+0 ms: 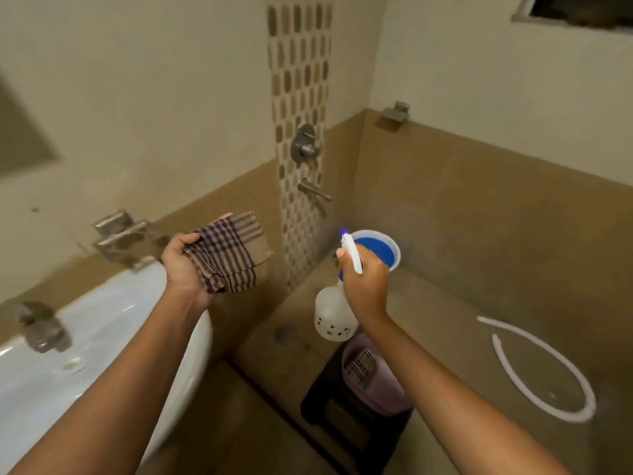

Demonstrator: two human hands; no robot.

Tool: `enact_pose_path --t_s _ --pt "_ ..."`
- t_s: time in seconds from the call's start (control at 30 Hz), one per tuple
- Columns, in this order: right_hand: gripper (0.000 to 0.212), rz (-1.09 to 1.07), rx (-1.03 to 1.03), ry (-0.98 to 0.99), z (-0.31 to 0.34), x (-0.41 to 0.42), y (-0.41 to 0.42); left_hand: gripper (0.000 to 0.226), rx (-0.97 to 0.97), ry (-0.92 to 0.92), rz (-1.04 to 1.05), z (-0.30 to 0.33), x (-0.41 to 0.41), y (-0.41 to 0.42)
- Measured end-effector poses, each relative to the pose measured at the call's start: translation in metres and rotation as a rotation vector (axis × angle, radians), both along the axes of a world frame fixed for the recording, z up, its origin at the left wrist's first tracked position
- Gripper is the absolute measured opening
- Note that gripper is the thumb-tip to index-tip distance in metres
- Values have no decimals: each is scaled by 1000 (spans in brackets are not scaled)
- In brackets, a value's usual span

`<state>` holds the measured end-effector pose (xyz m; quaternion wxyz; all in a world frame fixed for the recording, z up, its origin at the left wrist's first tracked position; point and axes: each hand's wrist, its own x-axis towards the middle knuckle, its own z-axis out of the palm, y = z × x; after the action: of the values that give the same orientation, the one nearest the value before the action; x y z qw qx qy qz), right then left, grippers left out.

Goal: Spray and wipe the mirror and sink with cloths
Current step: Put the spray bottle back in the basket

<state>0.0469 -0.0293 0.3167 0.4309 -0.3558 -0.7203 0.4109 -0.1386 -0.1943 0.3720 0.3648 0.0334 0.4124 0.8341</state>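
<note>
My left hand grips a folded brown and purple checked cloth, held up to the right of the white sink. A translucent white spray bottle with a blue and white head hangs from my right hand, which holds it by the trigger neck, nozzle pointing up and left. The sink's metal tap stands at its left rim. The edge of a mirror shows blurred on the far left wall.
A blue bucket stands in the shower corner behind the bottle. Below my right arm a purple basket with another checked cloth sits on a black stool. A white hose curls on the floor. Wall taps and a soap holder jut out.
</note>
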Motion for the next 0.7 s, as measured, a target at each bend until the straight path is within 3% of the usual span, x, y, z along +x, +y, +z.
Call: enact_pose_path --t_s 0.13,0.33,0.7 --pt "33 -133 -21 -99 -36 37 37 77 -66 -18 -131 -31 22 58" --pt "25 -328 -123 -286 -86 87 72 59 -146 -38 -316 -72 56 130" --pt "24 -651 -441 -495 -174 126 68 92 -260 -122 -655 -162 67 208"
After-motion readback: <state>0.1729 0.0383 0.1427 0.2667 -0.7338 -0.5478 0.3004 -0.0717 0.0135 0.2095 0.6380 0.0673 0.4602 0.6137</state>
